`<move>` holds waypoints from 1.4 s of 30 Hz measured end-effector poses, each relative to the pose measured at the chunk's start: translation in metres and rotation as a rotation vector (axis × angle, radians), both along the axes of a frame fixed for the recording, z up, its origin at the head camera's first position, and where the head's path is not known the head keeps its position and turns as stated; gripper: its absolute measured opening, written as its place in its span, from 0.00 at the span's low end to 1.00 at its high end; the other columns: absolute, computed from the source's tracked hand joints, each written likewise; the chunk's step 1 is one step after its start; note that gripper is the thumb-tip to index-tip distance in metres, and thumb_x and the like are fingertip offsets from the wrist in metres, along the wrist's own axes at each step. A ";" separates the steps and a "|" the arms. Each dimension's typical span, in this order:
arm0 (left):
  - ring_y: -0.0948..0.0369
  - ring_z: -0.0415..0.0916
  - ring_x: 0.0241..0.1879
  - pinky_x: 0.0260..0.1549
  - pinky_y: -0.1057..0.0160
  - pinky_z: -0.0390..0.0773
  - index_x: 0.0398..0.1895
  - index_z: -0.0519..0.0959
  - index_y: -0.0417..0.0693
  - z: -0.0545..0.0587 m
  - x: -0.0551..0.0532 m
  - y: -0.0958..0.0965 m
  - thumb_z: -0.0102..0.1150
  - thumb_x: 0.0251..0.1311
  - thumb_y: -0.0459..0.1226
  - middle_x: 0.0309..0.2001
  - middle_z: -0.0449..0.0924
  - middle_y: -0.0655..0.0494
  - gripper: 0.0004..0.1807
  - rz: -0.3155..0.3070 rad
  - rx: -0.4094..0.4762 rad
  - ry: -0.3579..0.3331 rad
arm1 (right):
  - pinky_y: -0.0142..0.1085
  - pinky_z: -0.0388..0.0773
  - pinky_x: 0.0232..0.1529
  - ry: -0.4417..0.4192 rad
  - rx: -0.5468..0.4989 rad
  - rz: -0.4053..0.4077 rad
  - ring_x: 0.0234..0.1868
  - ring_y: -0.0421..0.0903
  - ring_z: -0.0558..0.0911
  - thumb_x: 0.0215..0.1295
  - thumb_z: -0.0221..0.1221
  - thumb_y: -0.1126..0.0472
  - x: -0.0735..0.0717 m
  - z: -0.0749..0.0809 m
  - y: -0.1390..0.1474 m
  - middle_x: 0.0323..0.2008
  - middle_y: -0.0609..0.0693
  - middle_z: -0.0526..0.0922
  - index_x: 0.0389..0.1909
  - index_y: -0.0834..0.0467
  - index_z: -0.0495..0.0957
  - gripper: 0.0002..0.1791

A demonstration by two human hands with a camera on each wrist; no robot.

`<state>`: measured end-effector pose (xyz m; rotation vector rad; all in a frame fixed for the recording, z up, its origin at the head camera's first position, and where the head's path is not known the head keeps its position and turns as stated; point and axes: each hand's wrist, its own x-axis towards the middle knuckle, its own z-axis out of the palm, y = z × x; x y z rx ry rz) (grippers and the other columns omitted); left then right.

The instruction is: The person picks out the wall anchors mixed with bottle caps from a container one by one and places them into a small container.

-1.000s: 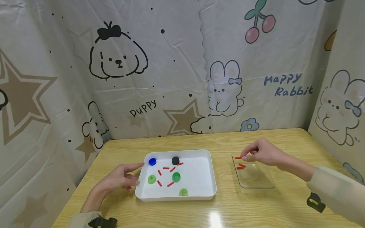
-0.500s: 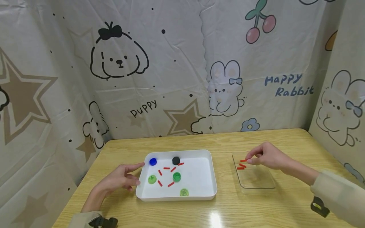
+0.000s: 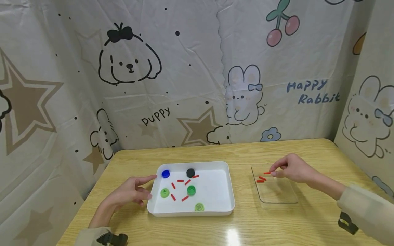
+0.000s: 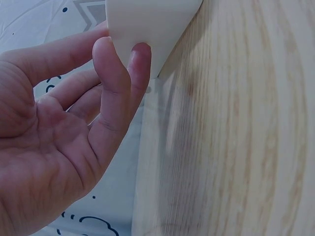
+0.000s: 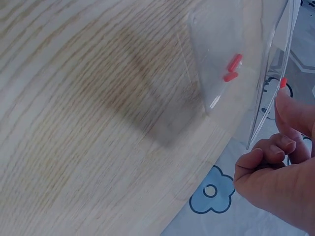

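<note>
My right hand point(image 3: 293, 169) pinches a short red stick point(image 3: 266, 173) between thumb and forefinger, above the clear plastic box point(image 3: 278, 196). Two more red sticks point(image 3: 262, 178) lie at the left side of that box; in the right wrist view the held stick's tip point(image 5: 283, 82) shows past the thumb. My left hand point(image 3: 127, 191) touches the left end of a white tray point(image 3: 215, 191) with extended fingers, and the left wrist view has its fingertips point(image 4: 140, 54) against the tray's outer wall point(image 4: 147, 22).
Inside the tray lie a blue cap point(image 3: 165, 174), a black cap point(image 3: 190, 173), a green cap point(image 3: 191, 190), two light green discs point(image 3: 165, 193) and several red sticks point(image 3: 185, 198). Both containers stand on a wooden table point(image 3: 184, 232). A patterned curtain point(image 3: 191, 78) rises behind it.
My right hand has moved right and slightly nearer me, carrying the pinched red stick away from the clear box's left rim. The left hand stays at the tray.
</note>
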<state>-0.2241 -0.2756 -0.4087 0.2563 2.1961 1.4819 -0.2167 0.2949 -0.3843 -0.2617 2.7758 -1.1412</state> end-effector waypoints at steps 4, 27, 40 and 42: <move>0.58 0.76 0.23 0.27 0.62 0.83 0.82 0.58 0.37 0.001 0.000 0.000 0.69 0.64 0.28 0.41 0.87 0.40 0.45 -0.004 0.000 -0.001 | 0.35 0.58 0.25 0.012 0.011 0.004 0.25 0.44 0.62 0.63 0.73 0.65 -0.002 -0.001 0.001 0.20 0.44 0.62 0.38 0.63 0.90 0.06; 0.59 0.76 0.23 0.27 0.62 0.84 0.82 0.58 0.36 0.002 -0.001 0.000 0.69 0.64 0.29 0.45 0.87 0.40 0.44 -0.018 -0.005 0.008 | 0.37 0.63 0.30 0.056 0.111 -0.009 0.32 0.48 0.67 0.62 0.74 0.67 -0.008 -0.003 0.003 0.31 0.48 0.80 0.36 0.63 0.91 0.04; 0.58 0.77 0.24 0.28 0.61 0.84 0.82 0.59 0.37 0.000 0.000 -0.001 0.69 0.64 0.28 0.52 0.85 0.38 0.45 -0.010 -0.001 0.006 | 0.42 0.75 0.38 0.136 0.167 0.055 0.35 0.50 0.76 0.61 0.75 0.63 -0.010 0.017 -0.012 0.34 0.50 0.85 0.35 0.59 0.92 0.04; 0.58 0.77 0.24 0.28 0.62 0.84 0.82 0.59 0.37 0.000 -0.001 -0.001 0.69 0.64 0.29 0.49 0.86 0.38 0.45 -0.008 -0.004 0.008 | 0.48 0.79 0.43 0.138 0.173 0.072 0.40 0.55 0.81 0.61 0.75 0.62 -0.009 0.022 -0.018 0.36 0.51 0.87 0.35 0.57 0.92 0.04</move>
